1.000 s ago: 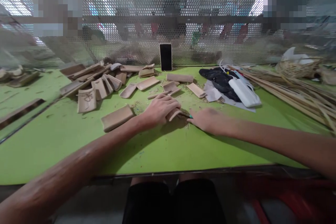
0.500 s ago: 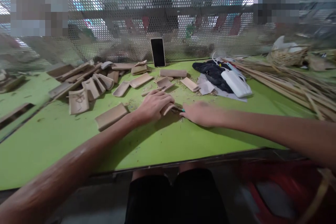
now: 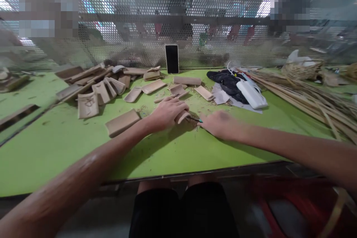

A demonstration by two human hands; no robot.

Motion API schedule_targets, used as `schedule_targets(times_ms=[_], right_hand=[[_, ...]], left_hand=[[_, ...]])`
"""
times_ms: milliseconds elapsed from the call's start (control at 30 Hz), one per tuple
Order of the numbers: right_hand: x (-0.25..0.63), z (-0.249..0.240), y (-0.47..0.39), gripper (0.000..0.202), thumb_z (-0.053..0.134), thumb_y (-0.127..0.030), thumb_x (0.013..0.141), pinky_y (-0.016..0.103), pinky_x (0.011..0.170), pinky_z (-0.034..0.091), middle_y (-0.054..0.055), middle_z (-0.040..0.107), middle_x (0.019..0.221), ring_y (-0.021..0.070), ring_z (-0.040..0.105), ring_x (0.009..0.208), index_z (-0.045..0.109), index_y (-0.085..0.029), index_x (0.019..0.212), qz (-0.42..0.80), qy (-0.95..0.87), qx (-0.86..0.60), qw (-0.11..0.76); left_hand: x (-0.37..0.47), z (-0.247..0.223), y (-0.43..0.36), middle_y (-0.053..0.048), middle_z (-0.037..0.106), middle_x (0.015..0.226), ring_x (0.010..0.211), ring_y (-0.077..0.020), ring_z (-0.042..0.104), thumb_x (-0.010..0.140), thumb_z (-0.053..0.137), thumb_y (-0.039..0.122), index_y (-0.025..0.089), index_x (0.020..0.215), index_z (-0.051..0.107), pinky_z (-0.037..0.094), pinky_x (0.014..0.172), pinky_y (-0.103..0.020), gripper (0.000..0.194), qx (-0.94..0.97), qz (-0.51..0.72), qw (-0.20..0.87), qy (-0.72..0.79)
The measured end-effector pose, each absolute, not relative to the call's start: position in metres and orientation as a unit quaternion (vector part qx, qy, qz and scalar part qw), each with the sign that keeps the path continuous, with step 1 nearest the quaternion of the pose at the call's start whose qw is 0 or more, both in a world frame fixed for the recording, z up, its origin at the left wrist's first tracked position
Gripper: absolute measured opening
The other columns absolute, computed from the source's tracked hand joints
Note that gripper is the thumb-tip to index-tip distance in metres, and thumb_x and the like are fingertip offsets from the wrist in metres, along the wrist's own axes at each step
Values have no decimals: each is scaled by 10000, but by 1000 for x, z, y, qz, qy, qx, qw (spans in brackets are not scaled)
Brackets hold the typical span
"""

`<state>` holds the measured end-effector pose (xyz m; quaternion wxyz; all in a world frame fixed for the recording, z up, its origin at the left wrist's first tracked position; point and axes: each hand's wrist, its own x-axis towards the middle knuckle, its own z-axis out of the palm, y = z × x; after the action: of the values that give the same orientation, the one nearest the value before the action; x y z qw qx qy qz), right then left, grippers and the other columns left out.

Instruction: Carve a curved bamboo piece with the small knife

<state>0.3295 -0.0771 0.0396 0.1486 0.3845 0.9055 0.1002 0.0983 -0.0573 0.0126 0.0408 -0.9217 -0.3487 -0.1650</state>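
My left hand [image 3: 169,112] is closed over a curved piece of bamboo [image 3: 182,116], pressing it on the green table [image 3: 167,156]. In my right hand [image 3: 219,123] is a thin tool with a dark shaft and a bit of green [image 3: 195,119] at the grip; its kind is unclear. The tool's far end meets the right end of the bamboo piece, and the fingers hide most of its handle. Small shavings lie beneath the tool. Another bamboo piece [image 3: 122,122] rests left of my left hand, and several more lie just beyond it.
A pile of split bamboo [image 3: 89,78] spreads at the back left. A phone [image 3: 172,59] leans upright against a perforated metal screen [image 3: 134,44]. Back right are dark cloth [image 3: 228,83], a white device [image 3: 251,93] and long bamboo strips [image 3: 301,96]. A red stool [image 3: 273,212] stands below.
My right hand and the tool have drawn back slightly from the bamboo piece, showing more of the shaft. The whole view has shifted a little. My left hand keeps its hold.
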Motion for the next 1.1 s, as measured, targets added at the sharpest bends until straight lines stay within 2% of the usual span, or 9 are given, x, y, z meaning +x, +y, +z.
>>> schedule_targets(times_ms=[267, 500, 867, 1100], right_hand=[[328, 33, -67, 440, 341, -455, 1036, 287, 515, 259, 82, 704, 734, 177, 561, 538, 607, -132, 1173, 28, 903, 408, 131], [330, 33, -64, 493, 286, -468, 1045, 303, 529, 253, 112, 710, 732, 217, 597, 586, 614, -125, 1177, 92, 903, 395, 141], [331, 30, -59, 552, 242, -491, 1042, 313, 534, 227, 123, 712, 709, 216, 586, 570, 649, -130, 1143, 142, 910, 372, 113], [327, 38, -63, 551, 265, -496, 1037, 319, 540, 232, 131, 700, 680, 232, 579, 572, 645, -111, 1139, 123, 901, 388, 149]], left_hand=[[92, 18, -63, -82, 666, 1168, 1100, -285, 565, 735, 617, 217, 222, 1148, 574, 344, 982, -439, 415, -929, -165, 3, -331], [86, 30, -59, -81, 643, 1243, 1129, -305, 542, 754, 603, 326, 262, 1241, 592, 329, 999, -447, 492, -946, -112, -34, -304], [85, 29, -58, -77, 655, 1209, 1121, -307, 543, 707, 586, 291, 252, 1195, 626, 340, 965, -443, 491, -940, -131, -49, -312], [85, 27, -57, -71, 658, 1198, 1115, -308, 534, 697, 578, 276, 256, 1187, 630, 327, 963, -445, 493, -938, -136, -47, -315]])
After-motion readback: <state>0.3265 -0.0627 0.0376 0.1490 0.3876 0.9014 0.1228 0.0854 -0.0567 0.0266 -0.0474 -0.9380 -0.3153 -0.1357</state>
